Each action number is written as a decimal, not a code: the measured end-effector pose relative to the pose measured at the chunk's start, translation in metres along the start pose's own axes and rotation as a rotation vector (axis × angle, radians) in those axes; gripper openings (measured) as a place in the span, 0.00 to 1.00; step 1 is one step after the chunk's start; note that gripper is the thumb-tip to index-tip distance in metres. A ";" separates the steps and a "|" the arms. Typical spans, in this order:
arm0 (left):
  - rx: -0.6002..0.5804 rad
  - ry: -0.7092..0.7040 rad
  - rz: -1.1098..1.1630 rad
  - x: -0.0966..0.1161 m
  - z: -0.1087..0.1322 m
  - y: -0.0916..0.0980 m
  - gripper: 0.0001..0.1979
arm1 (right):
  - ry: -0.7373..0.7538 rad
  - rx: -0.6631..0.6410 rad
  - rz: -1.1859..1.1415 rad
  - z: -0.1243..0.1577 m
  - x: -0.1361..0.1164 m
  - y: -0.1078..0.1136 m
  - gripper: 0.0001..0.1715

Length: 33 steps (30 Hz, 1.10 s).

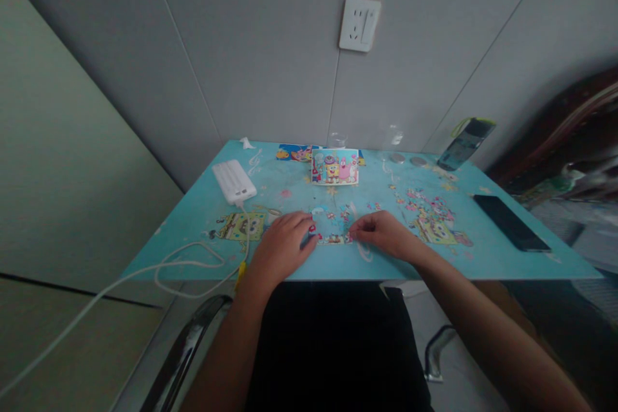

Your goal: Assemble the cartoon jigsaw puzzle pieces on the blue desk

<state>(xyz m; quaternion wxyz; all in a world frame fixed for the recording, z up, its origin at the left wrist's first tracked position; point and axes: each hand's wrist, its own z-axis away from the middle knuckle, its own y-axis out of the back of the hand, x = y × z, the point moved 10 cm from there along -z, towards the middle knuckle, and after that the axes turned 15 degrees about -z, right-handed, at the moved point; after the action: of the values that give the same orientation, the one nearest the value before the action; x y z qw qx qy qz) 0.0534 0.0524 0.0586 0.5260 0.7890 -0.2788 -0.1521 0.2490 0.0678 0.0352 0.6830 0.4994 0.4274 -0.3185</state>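
Note:
A partly joined jigsaw puzzle (pixel 334 240) lies on the light blue table in front of me, with pieces along its edges and bare tabletop inside. My left hand (pixel 286 243) rests palm down over its left edge, fingers lying flat and the thumb apart. My right hand (pixel 383 232) is at the right edge, thumb and index finger pinched on a small puzzle piece that they mostly hide. To the right, loose puzzle pieces (pixel 427 203) are scattered in a pile. Behind the puzzle leans a picture card (pixel 335 167) with cartoon figures.
A white power bank (pixel 234 181) with a white cable (pixel 193 262) occupies the table's left side. On the right lie a black phone (pixel 510 222) and, farther back, a dark bottle (pixel 466 143). Clear containers (pixel 394 136) stand by the wall beneath a socket (pixel 360 24).

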 end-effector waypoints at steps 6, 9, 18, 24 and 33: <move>-0.002 -0.002 0.002 0.001 0.000 0.002 0.13 | 0.016 0.006 0.029 0.000 -0.003 -0.002 0.13; -0.005 0.000 -0.002 0.001 0.000 0.002 0.13 | 0.030 0.003 0.049 -0.002 -0.005 -0.003 0.12; 0.016 -0.003 0.005 0.000 0.000 0.001 0.12 | 0.059 -0.002 0.034 0.001 -0.016 -0.004 0.12; 0.009 -0.008 0.007 0.000 0.000 0.000 0.13 | 0.190 0.328 0.107 0.022 -0.022 0.057 0.18; 0.016 -0.019 0.006 -0.002 0.000 -0.003 0.13 | 0.058 0.432 0.212 0.047 0.036 0.111 0.18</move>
<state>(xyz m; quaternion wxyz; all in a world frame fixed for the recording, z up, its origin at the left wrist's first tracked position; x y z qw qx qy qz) 0.0528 0.0544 0.0554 0.5175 0.7907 -0.2876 -0.1559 0.3725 0.0558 0.0546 0.5773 0.6848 0.3140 -0.3148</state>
